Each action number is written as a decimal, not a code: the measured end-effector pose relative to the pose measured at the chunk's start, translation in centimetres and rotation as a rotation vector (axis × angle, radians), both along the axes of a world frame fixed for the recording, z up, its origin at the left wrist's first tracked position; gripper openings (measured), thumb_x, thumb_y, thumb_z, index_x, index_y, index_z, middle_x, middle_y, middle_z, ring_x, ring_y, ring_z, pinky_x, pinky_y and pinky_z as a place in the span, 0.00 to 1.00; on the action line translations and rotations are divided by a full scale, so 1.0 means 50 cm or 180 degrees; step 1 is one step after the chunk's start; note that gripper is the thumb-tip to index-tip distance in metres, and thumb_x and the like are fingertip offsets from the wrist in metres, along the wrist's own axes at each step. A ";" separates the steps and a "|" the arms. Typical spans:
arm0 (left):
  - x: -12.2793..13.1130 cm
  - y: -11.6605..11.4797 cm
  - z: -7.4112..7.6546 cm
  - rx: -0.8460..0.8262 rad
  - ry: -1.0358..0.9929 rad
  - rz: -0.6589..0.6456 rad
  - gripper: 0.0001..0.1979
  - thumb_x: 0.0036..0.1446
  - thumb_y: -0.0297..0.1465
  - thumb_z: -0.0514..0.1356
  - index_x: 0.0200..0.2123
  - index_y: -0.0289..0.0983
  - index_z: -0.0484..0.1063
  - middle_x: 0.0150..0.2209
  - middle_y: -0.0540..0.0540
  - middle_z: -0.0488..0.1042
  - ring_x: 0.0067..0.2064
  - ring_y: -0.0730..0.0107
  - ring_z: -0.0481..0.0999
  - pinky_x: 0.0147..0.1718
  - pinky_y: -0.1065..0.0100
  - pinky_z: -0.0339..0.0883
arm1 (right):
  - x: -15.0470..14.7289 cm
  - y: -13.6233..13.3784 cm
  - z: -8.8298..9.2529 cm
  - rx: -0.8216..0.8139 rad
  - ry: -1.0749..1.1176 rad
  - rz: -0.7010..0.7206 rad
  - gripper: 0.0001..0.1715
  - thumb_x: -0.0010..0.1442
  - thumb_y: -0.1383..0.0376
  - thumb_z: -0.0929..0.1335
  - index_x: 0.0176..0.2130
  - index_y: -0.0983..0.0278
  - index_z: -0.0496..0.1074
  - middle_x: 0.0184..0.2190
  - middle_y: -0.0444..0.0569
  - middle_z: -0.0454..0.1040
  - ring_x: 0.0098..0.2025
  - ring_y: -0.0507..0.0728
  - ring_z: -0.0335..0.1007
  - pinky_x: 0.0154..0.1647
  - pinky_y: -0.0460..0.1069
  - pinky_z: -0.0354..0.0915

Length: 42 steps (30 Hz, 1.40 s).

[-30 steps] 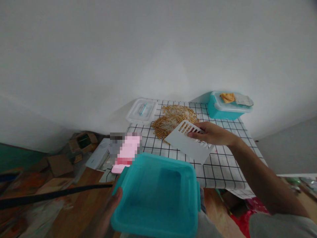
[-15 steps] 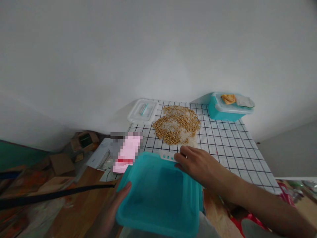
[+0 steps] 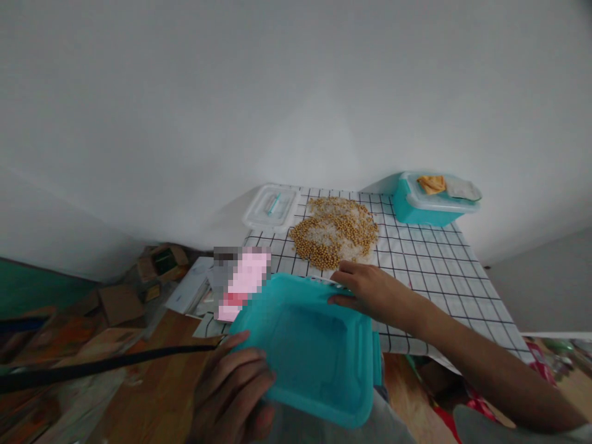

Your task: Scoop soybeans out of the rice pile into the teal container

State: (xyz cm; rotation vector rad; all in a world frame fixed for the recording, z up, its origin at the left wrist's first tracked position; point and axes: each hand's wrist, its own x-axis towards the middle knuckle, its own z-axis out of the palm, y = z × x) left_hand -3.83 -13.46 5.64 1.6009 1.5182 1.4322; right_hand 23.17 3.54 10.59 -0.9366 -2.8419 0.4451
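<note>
A teal plastic bin [image 3: 308,345], open at the top and with no contents visible, is tilted toward me above my lap. My right hand [image 3: 358,287] is closed on its far rim, by a white handle strip. At the near left corner, my left hand [image 3: 235,385] lies over the rim with its fingers stretched and a little apart; its palm is hidden. Beyond the bin, a spread pile of soybeans mixed with pale, rice-like grains [image 3: 335,234] covers part of the table's checked cloth [image 3: 416,265].
A clear lid [image 3: 272,208] with a teal handle lies at the back left. At the back right stands a lidded teal bin [image 3: 430,209], a yellow cloth [image 3: 431,184] and a pale cloth on top. A pink blurred object [image 3: 247,280] is left; cardboard boxes [image 3: 121,303] are on the floor.
My left hand has shifted from the bin's left side, thumb over the rim, to fingers laid over the near left corner. The bin has tilted and turned slightly; my right hand stays at the far rim.
</note>
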 end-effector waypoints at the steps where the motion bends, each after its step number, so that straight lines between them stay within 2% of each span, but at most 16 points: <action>1: 0.007 0.014 -0.002 0.0461 0.0432 -0.0162 0.19 0.47 0.55 0.67 0.25 0.46 0.79 0.23 0.51 0.79 0.29 0.65 0.76 0.50 0.60 0.70 | 0.000 0.001 -0.001 -0.0045 0.0063 0.0011 0.16 0.67 0.54 0.66 0.42 0.64 0.71 0.39 0.50 0.72 0.36 0.54 0.71 0.36 0.50 0.64; 3: 0.018 0.045 0.003 0.1160 0.1169 -0.0293 0.24 0.62 0.51 0.55 0.24 0.42 0.76 0.20 0.51 0.76 0.28 0.67 0.72 0.41 0.61 0.68 | 0.004 0.004 -0.001 -0.0105 0.0178 -0.0010 0.18 0.68 0.52 0.64 0.43 0.65 0.71 0.39 0.51 0.72 0.37 0.55 0.70 0.36 0.50 0.64; 5: 0.027 0.072 0.020 0.1496 0.1621 -0.0331 0.20 0.67 0.39 0.52 0.24 0.39 0.70 0.20 0.48 0.72 0.28 0.65 0.69 0.36 0.59 0.65 | 0.012 0.010 0.004 -0.0191 0.0280 -0.0090 0.19 0.69 0.52 0.62 0.41 0.64 0.71 0.38 0.50 0.72 0.36 0.54 0.70 0.36 0.49 0.63; 8: 0.036 0.101 0.058 0.1582 0.1866 -0.0419 0.13 0.62 0.27 0.51 0.24 0.38 0.63 0.19 0.49 0.65 0.25 0.67 0.62 0.29 0.61 0.57 | 0.036 0.026 0.017 -0.0346 0.0462 -0.0296 0.19 0.72 0.55 0.60 0.38 0.64 0.72 0.35 0.48 0.72 0.35 0.53 0.69 0.37 0.48 0.62; 11: 0.039 0.123 0.091 0.1438 0.2004 -0.0482 0.11 0.57 0.21 0.53 0.23 0.38 0.61 0.19 0.50 0.63 0.24 0.69 0.59 0.27 0.62 0.53 | 0.069 0.046 0.023 -0.0392 0.0579 -0.0563 0.18 0.72 0.57 0.60 0.36 0.63 0.71 0.33 0.47 0.73 0.35 0.52 0.69 0.37 0.48 0.61; 14: 0.040 0.145 0.113 0.1244 0.2253 -0.0519 0.11 0.57 0.21 0.56 0.23 0.38 0.62 0.20 0.50 0.63 0.25 0.69 0.60 0.28 0.62 0.53 | 0.108 0.065 0.023 -0.0293 0.0702 -0.0816 0.16 0.71 0.57 0.61 0.37 0.62 0.70 0.34 0.47 0.73 0.35 0.53 0.69 0.37 0.48 0.60; 17: 0.045 0.173 0.126 0.0862 0.2564 -0.0551 0.13 0.59 0.24 0.58 0.23 0.38 0.61 0.20 0.51 0.61 0.26 0.70 0.61 0.29 0.62 0.55 | 0.149 0.081 0.024 -0.0114 0.0821 -0.1309 0.16 0.71 0.56 0.60 0.35 0.61 0.67 0.30 0.45 0.71 0.32 0.53 0.67 0.33 0.48 0.59; 20: 0.055 0.214 0.135 0.0525 0.2785 -0.0654 0.14 0.62 0.28 0.57 0.24 0.38 0.62 0.22 0.51 0.61 0.27 0.68 0.64 0.30 0.61 0.57 | 0.184 0.089 0.023 -0.0164 0.0966 -0.1903 0.18 0.71 0.52 0.58 0.34 0.60 0.63 0.25 0.43 0.69 0.26 0.52 0.65 0.28 0.48 0.56; 22: 0.057 0.248 0.139 0.0307 0.2923 -0.0711 0.15 0.65 0.32 0.55 0.24 0.39 0.61 0.22 0.52 0.61 0.26 0.67 0.64 0.29 0.61 0.55 | 0.201 0.093 0.019 -0.0246 0.1032 -0.2109 0.19 0.71 0.51 0.57 0.34 0.59 0.61 0.23 0.42 0.67 0.24 0.52 0.63 0.26 0.48 0.56; 25: 0.049 0.301 0.141 0.0062 0.3083 -0.0938 0.15 0.66 0.35 0.53 0.25 0.40 0.61 0.23 0.51 0.63 0.29 0.65 0.67 0.32 0.59 0.57 | 0.217 0.098 0.003 -0.0524 0.1069 -0.2246 0.21 0.70 0.48 0.58 0.33 0.59 0.62 0.22 0.42 0.66 0.23 0.51 0.64 0.23 0.47 0.57; 28: 0.033 0.335 0.141 -0.0029 0.3145 -0.1255 0.15 0.67 0.35 0.53 0.25 0.40 0.60 0.25 0.51 0.64 0.31 0.65 0.68 0.34 0.59 0.60 | 0.225 0.104 -0.018 -0.1208 0.1294 -0.2410 0.21 0.67 0.45 0.60 0.35 0.59 0.63 0.23 0.42 0.69 0.21 0.51 0.66 0.19 0.46 0.61; 31: 0.026 0.338 0.144 0.0085 0.3156 -0.1388 0.12 0.66 0.33 0.54 0.29 0.39 0.65 0.28 0.49 0.69 0.36 0.63 0.70 0.39 0.58 0.62 | 0.227 0.110 -0.034 -0.1772 0.1566 -0.2462 0.21 0.65 0.44 0.63 0.38 0.58 0.65 0.23 0.41 0.71 0.21 0.52 0.69 0.18 0.46 0.65; 34: 0.037 0.316 0.146 0.0302 0.3139 -0.1303 0.05 0.66 0.30 0.56 0.36 0.39 0.70 0.33 0.48 0.73 0.42 0.61 0.70 0.48 0.54 0.61 | 0.222 0.117 -0.038 -0.1928 0.1637 -0.2370 0.20 0.63 0.45 0.66 0.40 0.58 0.66 0.24 0.42 0.72 0.22 0.52 0.70 0.18 0.45 0.65; 37: 0.057 0.286 0.143 0.0298 0.2893 -0.1144 0.07 0.66 0.25 0.53 0.36 0.38 0.69 0.30 0.49 0.71 0.36 0.64 0.67 0.44 0.55 0.59 | 0.209 0.126 -0.036 -0.1899 0.1599 -0.2294 0.19 0.64 0.46 0.66 0.40 0.58 0.66 0.25 0.42 0.74 0.22 0.51 0.69 0.17 0.43 0.63; 39: 0.066 0.271 0.140 0.0127 0.2758 -0.1117 0.09 0.67 0.31 0.51 0.35 0.38 0.68 0.30 0.48 0.70 0.36 0.62 0.65 0.43 0.54 0.56 | 0.197 0.133 -0.035 -0.1903 0.1638 -0.2306 0.19 0.64 0.47 0.66 0.39 0.58 0.65 0.26 0.42 0.74 0.22 0.50 0.70 0.17 0.43 0.63; 42: 0.068 0.262 0.138 0.0068 0.2826 -0.1104 0.21 0.64 0.49 0.52 0.30 0.38 0.66 0.29 0.46 0.65 0.35 0.58 0.63 0.41 0.52 0.53 | 0.178 0.136 -0.039 -0.2282 0.1860 -0.2347 0.19 0.64 0.46 0.65 0.40 0.58 0.64 0.27 0.42 0.75 0.22 0.52 0.71 0.17 0.44 0.65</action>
